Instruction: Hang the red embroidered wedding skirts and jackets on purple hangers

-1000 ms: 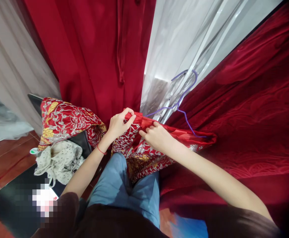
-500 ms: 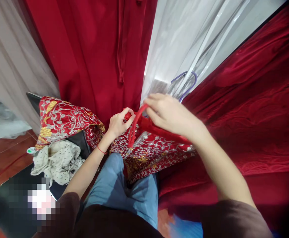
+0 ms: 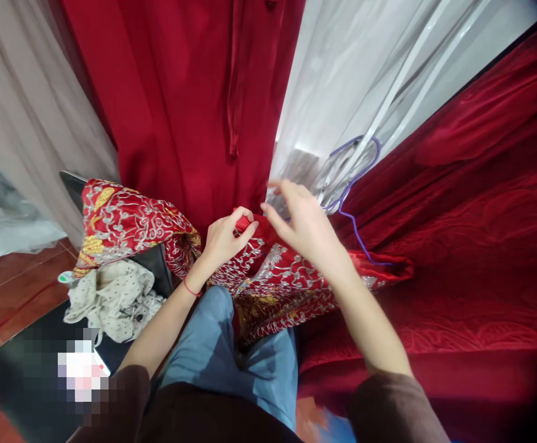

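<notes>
A red garment (image 3: 291, 267) embroidered in silver and gold hangs in front of my legs, and its left part lies over a chair. My left hand (image 3: 226, 241) is closed at its upper edge, pinching the red cloth between thumb and fingers. Over the garment's middle, my right hand (image 3: 306, 231) is raised with thumb and fingers apart, holding nothing. To its right, a purple hanger (image 3: 355, 223) has one arm reaching into the garment's right shoulder. My right hand and forearm hide part of the hanger and cloth.
Long red cloth (image 3: 180, 92) hangs ahead, and more red fabric (image 3: 471, 246) on the right. White covers (image 3: 337, 74) hang between them. A dotted cream cloth (image 3: 115, 298) lies on the black chair (image 3: 23, 363), near a blurred-out bright object.
My right hand has let go of the red strap, which no longer shows as a raised loop. Its fingers have spread. The hanger and the garment's right shoulder are more visible.
</notes>
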Tool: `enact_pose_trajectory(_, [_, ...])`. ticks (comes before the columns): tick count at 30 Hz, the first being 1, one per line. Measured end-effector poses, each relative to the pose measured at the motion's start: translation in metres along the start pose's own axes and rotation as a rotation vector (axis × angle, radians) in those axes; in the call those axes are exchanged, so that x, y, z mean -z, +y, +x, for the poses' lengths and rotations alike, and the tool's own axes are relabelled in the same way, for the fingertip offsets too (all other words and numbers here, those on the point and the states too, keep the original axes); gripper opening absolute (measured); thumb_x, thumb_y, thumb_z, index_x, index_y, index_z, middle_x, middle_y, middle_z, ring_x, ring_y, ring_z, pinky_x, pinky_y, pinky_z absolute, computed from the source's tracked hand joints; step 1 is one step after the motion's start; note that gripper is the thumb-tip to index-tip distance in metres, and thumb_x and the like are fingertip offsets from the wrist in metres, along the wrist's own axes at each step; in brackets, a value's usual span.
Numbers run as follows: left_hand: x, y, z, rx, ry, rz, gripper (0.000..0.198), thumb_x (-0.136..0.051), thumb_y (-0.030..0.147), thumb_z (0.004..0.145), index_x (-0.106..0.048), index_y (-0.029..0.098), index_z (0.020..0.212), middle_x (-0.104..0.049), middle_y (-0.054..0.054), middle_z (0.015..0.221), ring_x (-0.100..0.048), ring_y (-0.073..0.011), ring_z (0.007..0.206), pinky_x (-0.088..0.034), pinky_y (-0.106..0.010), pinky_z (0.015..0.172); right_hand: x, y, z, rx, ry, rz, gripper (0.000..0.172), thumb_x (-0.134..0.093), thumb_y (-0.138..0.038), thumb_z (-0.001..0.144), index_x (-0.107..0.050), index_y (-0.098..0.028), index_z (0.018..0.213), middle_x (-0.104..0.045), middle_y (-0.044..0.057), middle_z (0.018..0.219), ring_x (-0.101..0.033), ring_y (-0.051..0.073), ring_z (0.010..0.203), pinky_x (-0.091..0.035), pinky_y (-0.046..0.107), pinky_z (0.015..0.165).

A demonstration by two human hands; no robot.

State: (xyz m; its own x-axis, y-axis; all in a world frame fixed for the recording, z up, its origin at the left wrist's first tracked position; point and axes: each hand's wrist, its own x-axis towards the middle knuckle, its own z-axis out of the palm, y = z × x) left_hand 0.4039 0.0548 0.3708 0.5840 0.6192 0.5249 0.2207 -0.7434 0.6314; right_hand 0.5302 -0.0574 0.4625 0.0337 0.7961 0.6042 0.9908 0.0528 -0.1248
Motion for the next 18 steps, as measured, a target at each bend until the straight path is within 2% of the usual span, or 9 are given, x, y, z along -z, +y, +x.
enact_pose_trajectory(2, [-0.001, -0.001, 0.001, 0.015, 0.016, -0.031, 0.022, -0.055, 0.045, 0.093, -0.061, 0.029, 0.107, -0.072, 0.004, 0.084, -0.067, -0.0161, 0.074, -0.046, -0.026, 0.072, 0.012, -0.009, -0.038, 0.047, -0.007, -0.054, 0.024, -0.046, -0.029, 0.097, -0.061, -0.017, 0.111, -0.067, 0.012, 0.102, -0.061, 0.025, 0.096, -0.049, 0.039, 0.085])
enact_pose_trajectory(4, [-0.001, -0.004, 0.001, 0.028, 0.03, -0.07, 0.033, -0.053, 0.045, 0.094, -0.057, 0.031, 0.123, -0.071, 0.004, 0.083, -0.065, -0.0148, 0.067, -0.047, -0.026, 0.071, 0.024, -0.003, -0.074, 0.039, 0.024, -0.135, 0.019, -0.048, -0.027, 0.096, -0.064, -0.019, 0.105, -0.068, 0.01, 0.098, -0.061, 0.024, 0.094, -0.047, 0.038, 0.084])
enact_pose_trajectory(7, [-0.002, -0.01, 0.004, 0.066, 0.06, -0.167, 0.046, -0.051, 0.046, 0.095, -0.049, 0.027, 0.137, -0.068, 0.003, 0.075, -0.06, -0.0134, 0.058, -0.046, -0.025, 0.065, 0.045, 0.031, -0.12, -0.152, 0.196, -0.394, 0.019, -0.051, -0.03, 0.094, -0.063, -0.019, 0.103, -0.068, 0.012, 0.098, -0.061, 0.027, 0.094, -0.045, 0.041, 0.086])
enact_pose_trajectory(9, [-0.002, -0.014, 0.007, 0.096, 0.082, -0.26, 0.047, -0.053, 0.049, 0.093, -0.053, 0.024, 0.133, -0.068, 0.002, 0.075, -0.061, -0.0137, 0.06, -0.047, -0.025, 0.062, 0.063, 0.057, -0.141, -0.327, 0.223, -0.641, 0.035, -0.053, -0.041, 0.092, -0.061, -0.014, 0.112, -0.067, 0.018, 0.098, -0.06, 0.031, 0.092, -0.044, 0.042, 0.081])
enact_pose_trajectory(11, [-0.001, -0.017, 0.01, 0.098, 0.067, -0.336, 0.042, -0.057, 0.053, 0.09, -0.063, 0.02, 0.116, -0.071, -0.001, 0.08, -0.064, -0.0148, 0.067, -0.048, -0.024, 0.063, 0.081, 0.073, -0.154, -0.447, 0.098, -0.846, 0.049, -0.055, -0.05, 0.09, -0.059, -0.008, 0.116, -0.067, 0.022, 0.096, -0.059, 0.034, 0.091, -0.042, 0.04, 0.073])
enact_pose_trajectory(13, [0.001, -0.019, 0.013, 0.083, 0.015, -0.389, 0.04, -0.059, 0.055, 0.088, -0.069, 0.017, 0.097, -0.073, -0.003, 0.083, -0.066, -0.0166, 0.073, -0.049, -0.025, 0.066, 0.096, 0.079, -0.158, -0.507, -0.094, -0.952, 0.042, -0.051, -0.047, 0.092, -0.061, -0.01, 0.107, -0.067, 0.022, 0.089, -0.06, 0.033, 0.085, -0.037, 0.037, 0.064])
enact_pose_trajectory(15, [0.002, -0.02, 0.015, 0.076, -0.041, -0.438, 0.041, -0.06, 0.056, 0.087, -0.071, 0.016, 0.088, -0.075, -0.004, 0.086, -0.067, -0.0183, 0.077, -0.05, -0.025, 0.07, 0.103, 0.078, -0.157, -0.557, -0.242, -0.976, 0.031, -0.042, -0.037, 0.097, -0.062, -0.014, 0.094, -0.067, 0.019, 0.08, -0.06, 0.028, 0.074, -0.031, 0.035, 0.057])
enact_pose_trajectory(18, [0.003, -0.021, 0.014, 0.081, -0.076, -0.485, 0.042, -0.06, 0.056, 0.087, -0.072, 0.016, 0.091, -0.076, -0.004, 0.089, -0.068, -0.0191, 0.079, -0.052, -0.026, 0.073, 0.097, 0.07, -0.148, -0.66, -0.269, -0.872, 0.032, -0.035, -0.029, 0.098, -0.062, -0.016, 0.086, -0.065, 0.013, 0.069, -0.053, 0.02, 0.056, -0.025, 0.031, 0.054])
